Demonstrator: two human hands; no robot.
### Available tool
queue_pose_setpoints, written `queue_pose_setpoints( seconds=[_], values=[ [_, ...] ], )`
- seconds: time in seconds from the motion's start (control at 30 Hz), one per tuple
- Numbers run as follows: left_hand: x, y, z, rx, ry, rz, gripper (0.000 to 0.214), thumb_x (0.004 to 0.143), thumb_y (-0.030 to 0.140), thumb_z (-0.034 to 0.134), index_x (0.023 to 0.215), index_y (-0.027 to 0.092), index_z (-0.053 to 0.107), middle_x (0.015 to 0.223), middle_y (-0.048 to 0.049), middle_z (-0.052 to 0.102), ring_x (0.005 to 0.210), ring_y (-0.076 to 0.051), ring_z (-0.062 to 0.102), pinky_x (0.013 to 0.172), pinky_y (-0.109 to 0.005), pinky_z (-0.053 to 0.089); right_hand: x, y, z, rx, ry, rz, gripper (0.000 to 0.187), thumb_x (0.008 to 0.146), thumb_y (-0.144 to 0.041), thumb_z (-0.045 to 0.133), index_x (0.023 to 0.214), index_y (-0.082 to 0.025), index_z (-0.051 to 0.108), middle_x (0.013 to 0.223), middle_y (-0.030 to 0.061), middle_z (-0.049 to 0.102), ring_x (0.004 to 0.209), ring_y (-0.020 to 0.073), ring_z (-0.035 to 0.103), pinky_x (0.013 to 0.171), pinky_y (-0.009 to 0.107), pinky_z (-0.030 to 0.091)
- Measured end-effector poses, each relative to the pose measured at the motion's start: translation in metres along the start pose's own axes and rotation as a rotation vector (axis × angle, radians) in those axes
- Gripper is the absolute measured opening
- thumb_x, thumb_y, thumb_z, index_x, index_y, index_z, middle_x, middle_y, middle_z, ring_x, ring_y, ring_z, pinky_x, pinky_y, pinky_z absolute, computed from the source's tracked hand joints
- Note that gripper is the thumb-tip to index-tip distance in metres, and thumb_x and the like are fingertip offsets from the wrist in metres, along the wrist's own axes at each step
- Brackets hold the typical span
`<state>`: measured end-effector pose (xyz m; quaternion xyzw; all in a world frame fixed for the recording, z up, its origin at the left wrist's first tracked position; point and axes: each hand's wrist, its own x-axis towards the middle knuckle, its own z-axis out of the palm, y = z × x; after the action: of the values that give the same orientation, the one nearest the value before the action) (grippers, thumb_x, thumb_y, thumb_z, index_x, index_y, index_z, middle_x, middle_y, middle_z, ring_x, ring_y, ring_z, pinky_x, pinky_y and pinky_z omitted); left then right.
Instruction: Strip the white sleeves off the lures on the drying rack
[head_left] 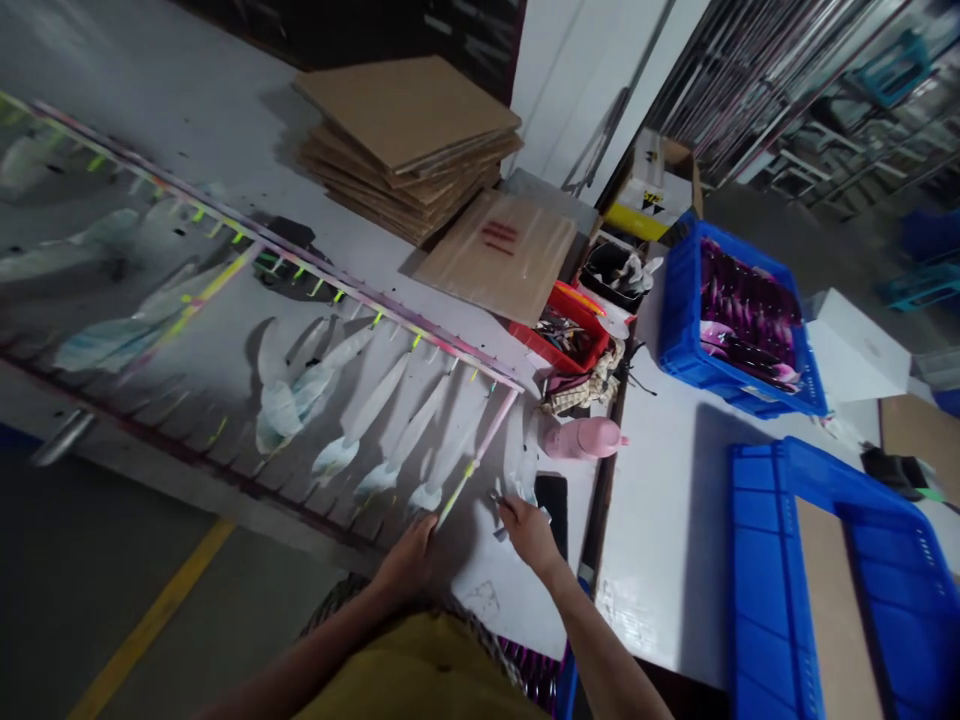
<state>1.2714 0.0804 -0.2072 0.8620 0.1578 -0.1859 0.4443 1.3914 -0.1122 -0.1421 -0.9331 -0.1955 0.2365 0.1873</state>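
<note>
Pale tapered piece (520,485) pinched in the right hand (529,530); left hand (409,555) presses flat beside it, empty; a light, even pinch seems wisest.

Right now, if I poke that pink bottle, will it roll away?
Probably yes. The pink bottle looks round and lies on its side on the white table, so a sideways poke would likely roll it. Its surface looks smooth, so it may slip in your fingers. I cannot tell how full it is, so its weight is unsure.
</note>
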Motion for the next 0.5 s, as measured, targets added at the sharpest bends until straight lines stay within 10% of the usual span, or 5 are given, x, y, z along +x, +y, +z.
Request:
queue_pose_setpoints(
  seconds=[0.23, 0.5],
  values=[
    [0.007, 0.003, 0.003, 0.074, -0.053, -0.064, 0.048, 0.08, 0.015, 0.045, 0.126, 0.004, 0.048, 0.129, -0.0199, 0.055, 0.121, -0.027, 0.051, 0.105, -0.036, 0.036, 0.022, -0.032, 0.017, 0.263, 0.276, 0.02, 0.034, 0.093, -0.034, 0.035, 0.099, -0.02, 0.066, 0.079, 0.005, 0.07, 0.07, 0.0182, 0.065, 0.064, 0.025, 0.045],
    [-0.008, 0.014, -0.011, 0.044, 0.077, 0.13, 0.048, 0.082, 0.01, 0.038, 0.128, 0.012, 0.051, 0.124, -0.0151, 0.059, 0.118, -0.026, 0.054, 0.103, -0.039, 0.04, 0.022, -0.031, 0.026, 0.367, 0.251, -0.001, 0.041, 0.095, -0.044, 0.03, 0.096, -0.02, 0.063, 0.071, 0.0018, 0.065, 0.06, 0.0166, 0.06, 0.057, 0.025, 0.044]
  ],
)
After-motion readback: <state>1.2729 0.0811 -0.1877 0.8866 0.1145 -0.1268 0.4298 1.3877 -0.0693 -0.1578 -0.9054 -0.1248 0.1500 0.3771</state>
